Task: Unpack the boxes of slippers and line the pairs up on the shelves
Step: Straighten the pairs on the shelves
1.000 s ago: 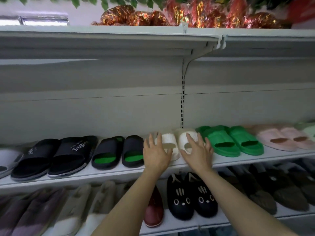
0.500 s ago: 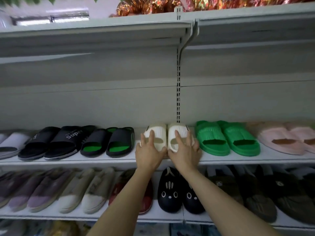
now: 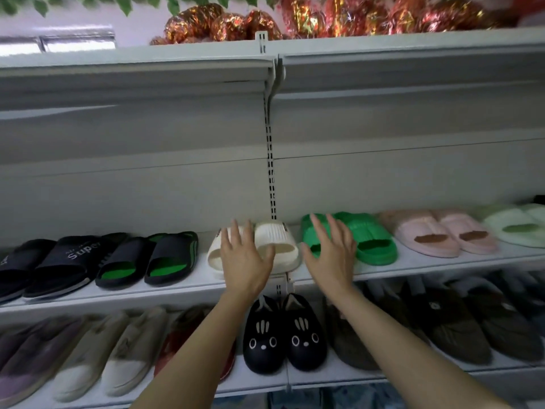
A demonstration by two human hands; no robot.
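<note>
the shelf already carries a row of pairs, and the cream slippers sit on it between the black-and-green slides and the green slippers. to finish this well i'd square the cream toes to the shelf lip and match the gaps to the neighbours. both forearms reach up from below. the left hand is spread flat over the left cream slipper, gripping nothing; whether it touches i can't tell. the right hand hovers, fingers splayed, in front of the green pair.
</note>
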